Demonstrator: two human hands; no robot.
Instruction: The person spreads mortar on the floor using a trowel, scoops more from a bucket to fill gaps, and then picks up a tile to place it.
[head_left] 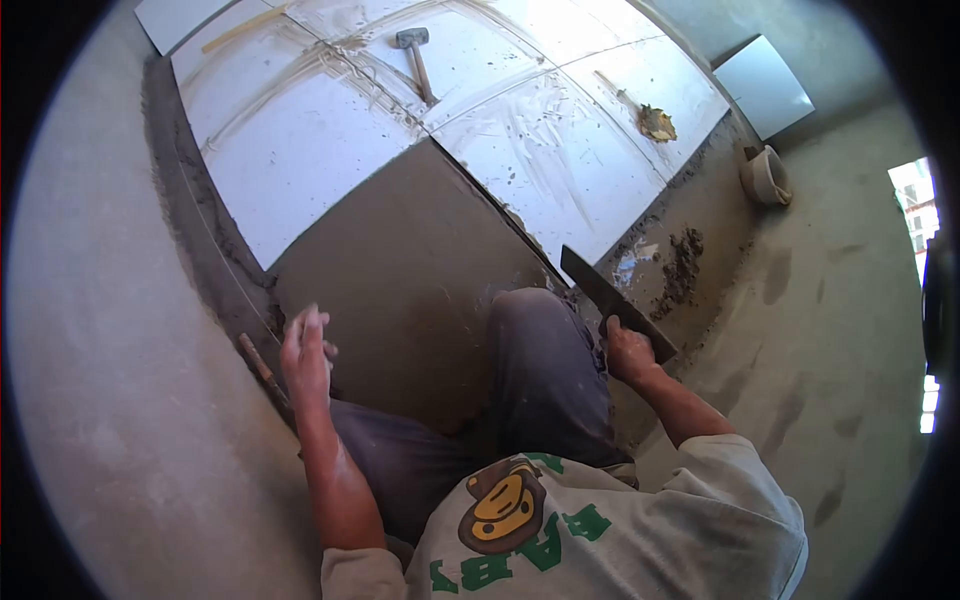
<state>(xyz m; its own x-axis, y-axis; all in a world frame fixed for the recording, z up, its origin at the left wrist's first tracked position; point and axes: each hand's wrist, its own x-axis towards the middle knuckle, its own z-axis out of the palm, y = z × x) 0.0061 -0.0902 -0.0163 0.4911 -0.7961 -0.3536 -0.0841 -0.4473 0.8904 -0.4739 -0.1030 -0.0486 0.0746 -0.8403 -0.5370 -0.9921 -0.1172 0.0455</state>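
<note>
My right hand (pixel 630 352) is closed around a flat, dark trowel (pixel 605 293), whose blade points up and to the left beside my raised knee. My left hand (pixel 308 355) is raised near the left edge of the smooth grey mortar bed (pixel 385 250), with its fingers apart and nothing in them. Large white tiles (pixel 310 150) border the mortar on its far side and right. A thin string (pixel 215 225) runs along the left edge, and a wooden-handled tool (pixel 262 365) lies just left of my left hand.
A rubber mallet (pixel 415 62) and a yellowish sponge-like lump (pixel 657 123) lie on the tiles. At the right stand a bucket (pixel 767 178) and a loose white tile (pixel 765 88). Loose mortar clumps (pixel 684 268) lie right of the trowel. A grey wall rises at the left.
</note>
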